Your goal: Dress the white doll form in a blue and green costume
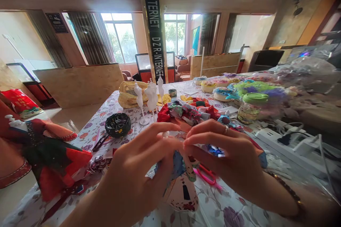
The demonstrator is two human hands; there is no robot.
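Note:
My left hand (pixel 138 170) and my right hand (pixel 226 152) meet in front of me, fingers pinched together on a small dress form wrapped in patterned fabric (pixel 182 181). Its white neck tip pokes out between my fingers. The flared skirt part hangs below my hands, just above the flowered tablecloth (pixel 221 209). A pink pair of scissors (pixel 206 175) lies under my right hand. A ring shows on one right finger.
Three bare white mini mannequins (pixel 150 97) stand mid-table beside a black wire basket (pixel 118 125) and a heap of fabric scraps (pixel 190 110). A green-lidded jar (pixel 252 108), decorated pincushions (pixel 222 94) and power strips (pixel 285 145) sit right. A dressed red-black mannequin (pixel 45 156) stands left.

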